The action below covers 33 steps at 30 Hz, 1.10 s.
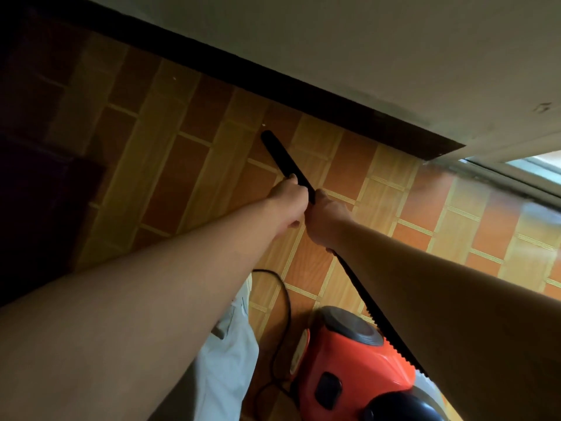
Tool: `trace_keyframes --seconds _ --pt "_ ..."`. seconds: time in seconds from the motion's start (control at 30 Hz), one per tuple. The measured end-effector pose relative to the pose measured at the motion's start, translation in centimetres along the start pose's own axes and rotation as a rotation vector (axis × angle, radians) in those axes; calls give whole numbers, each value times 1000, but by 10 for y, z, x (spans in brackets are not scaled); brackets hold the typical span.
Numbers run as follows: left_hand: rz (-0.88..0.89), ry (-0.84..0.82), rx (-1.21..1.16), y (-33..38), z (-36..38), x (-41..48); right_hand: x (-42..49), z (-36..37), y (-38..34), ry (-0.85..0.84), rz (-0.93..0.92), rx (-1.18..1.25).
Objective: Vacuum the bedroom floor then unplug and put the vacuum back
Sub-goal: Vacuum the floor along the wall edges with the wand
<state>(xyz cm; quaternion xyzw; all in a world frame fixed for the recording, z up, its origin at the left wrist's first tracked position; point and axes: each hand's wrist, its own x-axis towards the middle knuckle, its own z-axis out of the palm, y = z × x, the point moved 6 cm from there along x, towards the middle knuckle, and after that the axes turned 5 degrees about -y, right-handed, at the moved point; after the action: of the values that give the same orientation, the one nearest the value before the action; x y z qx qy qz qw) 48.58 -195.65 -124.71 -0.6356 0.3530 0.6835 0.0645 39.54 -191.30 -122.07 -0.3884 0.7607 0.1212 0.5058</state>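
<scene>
Both my arms stretch forward over the tiled floor. My left hand and my right hand both grip the black nozzle tube of the vacuum, left hand ahead, right hand just behind. The nozzle's tip lies on the floor close to the dark skirting board. A black ribbed hose runs from under my right hand back to the orange vacuum body, which stands on the floor at the lower right. A thin black power cord curls on the tiles beside it.
A pale wall rises above the skirting board. At the far right a sliding door track with bright light behind it meets the floor. Dark furniture fills the left side. My light trouser leg shows below my left arm.
</scene>
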Motion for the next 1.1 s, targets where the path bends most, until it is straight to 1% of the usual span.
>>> trace_keyframes --seconds 0.13,0.3,0.5,0.83,1.1 --pt "14 -12 -20 7 -16 9 9 -5 -20 17 -3 -44" --pt "33 -36 -3 21 -22 13 13 -14 -26 46 30 -11" --pt "36 -113 47 33 -13 8 6 -24 -18 73 103 40" --pt "37 -240 222 50 10 -6 -10 -36 2 75 205 77" --pt "22 -259 286 52 17 -11 -15 -37 9 63 225 91"
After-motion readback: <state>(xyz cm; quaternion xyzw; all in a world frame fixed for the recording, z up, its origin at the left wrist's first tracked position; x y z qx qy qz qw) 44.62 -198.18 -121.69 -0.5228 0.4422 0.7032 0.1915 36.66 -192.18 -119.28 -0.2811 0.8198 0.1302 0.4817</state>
